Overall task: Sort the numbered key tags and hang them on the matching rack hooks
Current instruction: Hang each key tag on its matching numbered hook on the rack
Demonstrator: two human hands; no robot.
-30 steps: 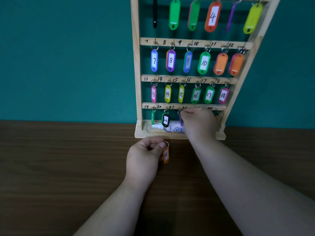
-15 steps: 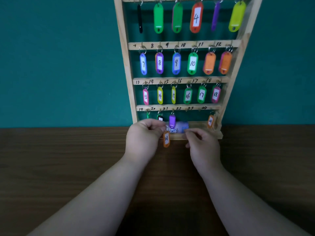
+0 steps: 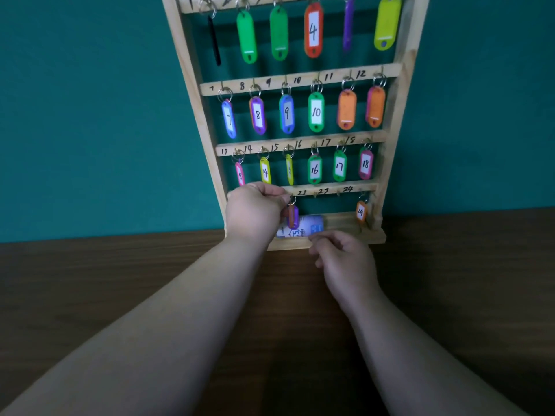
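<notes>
left fingers [image 3: 274, 192]: curled tight, thumb and forefinger pinching the orange tag by its metal ring [image 3: 292, 199].
orange tag [image 3: 292, 215]: hangs from that pinch just under the bottom rail [image 3: 330, 189], left of the written 22; it overlaps a purple tag [image 3: 297, 218] right behind it; both are blurred and no number can be read.
left hand [image 3: 253, 210]: raised against the rack's lower left corner, covering the first hooks of the bottom rail; the forearm reaches up from the lower left.
right fingers [image 3: 322, 240]: loosely curled, thumb close to forefinger, nothing seen in them.
right hand [image 3: 345, 261]: low over the tabletop, just in front of the rack's base ledge [image 3: 345, 240], well below the left hand.
bottle [image 3: 312, 225]: small, white with blue print, lying on its side in the base tray, between the two hands and behind the held tag.
tag 24 [image 3: 361, 211]: orange, on the last hook at the right end of the bottom rail.
third-row tags [image 3: 314, 169]: 13 to 18, each under its own number.
second-row tags [image 3: 316, 112]: 7 to 10 show numbers; the two orange ones at the right show blank backs.
rack [image 3: 404, 85]: pale wood, standing on the tabletop against the teal wall [image 3: 75, 115].
tabletop [image 3: 120, 295]: dark wood grain.
</notes>
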